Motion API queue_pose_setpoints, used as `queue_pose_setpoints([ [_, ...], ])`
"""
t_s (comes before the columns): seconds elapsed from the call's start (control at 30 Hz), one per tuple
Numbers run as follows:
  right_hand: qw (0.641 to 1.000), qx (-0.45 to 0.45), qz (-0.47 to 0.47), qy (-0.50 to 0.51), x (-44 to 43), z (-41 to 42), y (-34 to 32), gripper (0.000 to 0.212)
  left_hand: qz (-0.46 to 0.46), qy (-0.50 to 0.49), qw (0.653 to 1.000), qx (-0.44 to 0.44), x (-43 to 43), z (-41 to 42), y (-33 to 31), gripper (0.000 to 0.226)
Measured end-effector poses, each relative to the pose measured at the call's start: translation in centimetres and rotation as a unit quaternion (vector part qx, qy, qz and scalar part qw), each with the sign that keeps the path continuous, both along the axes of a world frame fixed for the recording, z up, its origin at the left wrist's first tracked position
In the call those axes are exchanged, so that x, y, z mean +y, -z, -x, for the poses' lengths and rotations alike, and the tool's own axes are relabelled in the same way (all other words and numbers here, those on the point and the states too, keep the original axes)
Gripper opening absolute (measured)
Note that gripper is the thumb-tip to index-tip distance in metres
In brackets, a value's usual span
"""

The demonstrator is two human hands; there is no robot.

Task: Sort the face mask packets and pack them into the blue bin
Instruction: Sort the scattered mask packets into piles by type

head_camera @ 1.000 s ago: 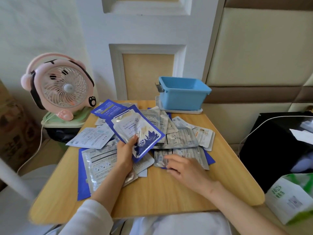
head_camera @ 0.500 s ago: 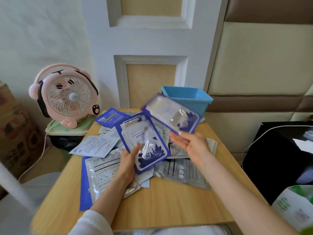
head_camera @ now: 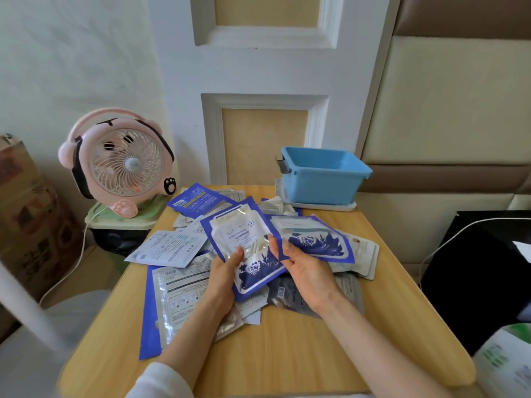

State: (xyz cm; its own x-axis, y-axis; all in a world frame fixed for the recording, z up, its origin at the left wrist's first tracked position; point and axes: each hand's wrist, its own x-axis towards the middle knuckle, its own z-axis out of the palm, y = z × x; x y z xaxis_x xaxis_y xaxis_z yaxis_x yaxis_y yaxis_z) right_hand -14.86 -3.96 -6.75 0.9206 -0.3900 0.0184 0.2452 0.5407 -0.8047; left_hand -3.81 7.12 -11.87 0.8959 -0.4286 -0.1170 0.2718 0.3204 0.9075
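Observation:
My left hand (head_camera: 227, 271) grips a blue-and-white face mask packet (head_camera: 241, 239) above the pile, its printed front facing me. My right hand (head_camera: 301, 265) pinches a second packet of the same kind (head_camera: 313, 237), which lies tilted to the right and tucks behind the first one's right edge. Several more packets (head_camera: 178, 294), silver, white and blue, lie scattered on the wooden table (head_camera: 287, 354) under both hands. The blue bin (head_camera: 324, 179) stands on a white tray at the table's far right corner, apart from both hands; nothing shows above its rim.
A pink desk fan (head_camera: 120, 165) sits on a green lid left of the table. A cardboard box (head_camera: 26, 214) is at the far left. A black object with a white cable (head_camera: 482, 262) and a green-and-white bag (head_camera: 508, 360) lie to the right.
My right hand lifted a packet off the pile, raised it towards the bin, then brought it down beside the packet that my left hand holds.

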Motion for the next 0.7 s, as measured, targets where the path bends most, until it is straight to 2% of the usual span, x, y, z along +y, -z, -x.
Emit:
queue_pose_setpoints([
  [0.1,0.998,0.036,0.038,-0.044,0.0,0.0,0.6,0.014,0.001,0.001,1.000,-0.009,0.0,-0.2,0.0,0.031],
  [0.23,0.950,0.210,0.201,-0.112,0.4,0.2,1.9,0.011,0.009,0.020,1.000,-0.019,0.2,-0.3,0.2,0.042],
  [0.37,0.941,0.201,0.234,-0.137,0.8,0.3,1.9,0.012,0.027,0.046,0.997,-0.062,0.5,-0.3,0.2,0.086],
  [0.43,0.948,0.195,0.194,-0.160,0.8,0.2,1.5,0.011,0.064,0.078,0.993,-0.056,0.7,-0.4,0.3,0.090],
  [0.5,0.951,0.191,0.161,-0.185,0.6,0.0,1.2,0.009,0.092,0.102,0.990,-0.042,0.9,-0.4,0.1,0.085],
  [0.57,0.952,0.192,0.153,-0.181,0.5,-0.1,1.3,0.009,0.114,0.114,0.987,-0.023,1.1,-0.5,0.0,0.069],
  [0.7,0.953,0.195,0.204,-0.108,1.4,0.2,1.5,0.006,0.141,0.105,0.984,0.026,1.2,-1.0,0.4,0.031],
])
